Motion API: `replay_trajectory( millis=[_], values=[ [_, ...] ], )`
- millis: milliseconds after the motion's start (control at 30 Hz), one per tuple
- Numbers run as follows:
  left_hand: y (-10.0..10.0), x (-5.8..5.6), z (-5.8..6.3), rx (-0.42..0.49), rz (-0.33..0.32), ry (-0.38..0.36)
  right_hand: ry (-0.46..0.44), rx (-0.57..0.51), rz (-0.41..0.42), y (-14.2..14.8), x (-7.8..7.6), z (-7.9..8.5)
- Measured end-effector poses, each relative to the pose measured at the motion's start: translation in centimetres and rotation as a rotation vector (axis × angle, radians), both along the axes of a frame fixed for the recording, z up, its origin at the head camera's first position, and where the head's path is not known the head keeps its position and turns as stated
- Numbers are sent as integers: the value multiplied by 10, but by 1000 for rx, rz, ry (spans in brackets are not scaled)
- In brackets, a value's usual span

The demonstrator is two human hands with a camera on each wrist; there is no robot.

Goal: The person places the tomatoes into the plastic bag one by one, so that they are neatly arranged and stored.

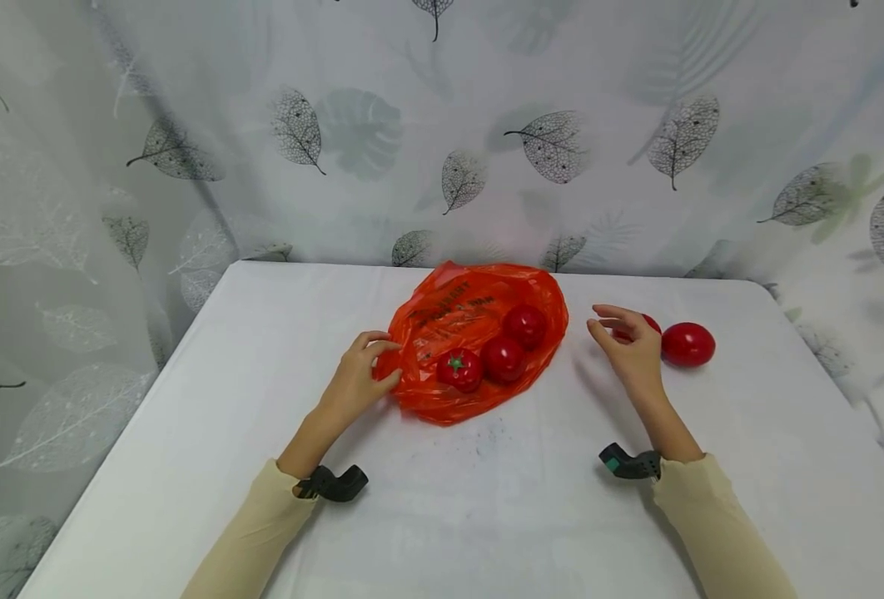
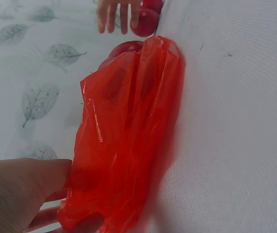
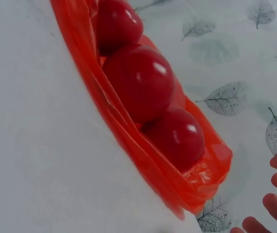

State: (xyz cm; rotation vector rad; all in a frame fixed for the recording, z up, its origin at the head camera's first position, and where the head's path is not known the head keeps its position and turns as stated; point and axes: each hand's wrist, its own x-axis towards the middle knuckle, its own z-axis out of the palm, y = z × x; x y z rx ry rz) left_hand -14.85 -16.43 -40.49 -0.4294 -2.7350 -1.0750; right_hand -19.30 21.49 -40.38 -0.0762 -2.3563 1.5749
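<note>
An orange-red plastic bag [image 1: 438,320] lies on the white table with its mouth spread, and three red tomatoes rest in it. One tomato [image 1: 459,369] shows its green stem; a second tomato [image 1: 504,358] and a third tomato [image 1: 525,325] are smooth. My left hand [image 1: 358,378] grips the bag's left edge, thumb and fingers around the thin plastic. To the right of the bag, my right hand [image 1: 634,353] holds nothing, its fingers loosely bent and apart. A tomato [image 1: 653,324] is partly hidden behind that hand, beside another tomato [image 1: 687,344].
The white table [image 1: 479,516] reaches back to a hanging leaf-print curtain [image 1: 382,200]. A dark wrist camera [image 1: 340,484] is strapped to the left wrist and another dark camera [image 1: 629,462] to the right one. Small grey smudges [image 1: 490,433] mark the cloth before the bag.
</note>
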Motion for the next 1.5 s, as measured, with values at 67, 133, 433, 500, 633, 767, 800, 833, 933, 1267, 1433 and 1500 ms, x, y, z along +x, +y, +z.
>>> replay_trajectory(
  millis=[67,133,433,500,633,767,800,833,933,1267,1433,1500],
  values=[
    [0,0,-1,-1,2,-3,17,-25,-24,5,2,0],
    [1,1,-2,1,3,-10,33,-65,-40,9,4,0],
    [1,1,-1,0,11,-22,37,-133,-91,27,9,7],
    [1,1,0,5,11,-28,3,-129,-111,32,10,8],
    [2,0,0,9,4,-27,-27,-86,-146,42,11,8],
    [1,-1,0,11,-2,-27,25,-63,-149,51,11,5],
    [1,-1,-1,12,0,-27,40,-64,-142,52,11,4],
    [0,-1,-1,13,3,-29,49,-61,-138,54,11,3],
    [-1,-1,-1,15,6,-29,62,-40,-141,60,13,2],
    [0,-1,-2,-2,-4,-45,147,-60,-257,82,18,4],
    [1,1,-2,1,5,-47,144,-106,-315,88,17,3],
    [1,2,-1,2,10,-48,151,-123,-338,90,17,2]
  ],
)
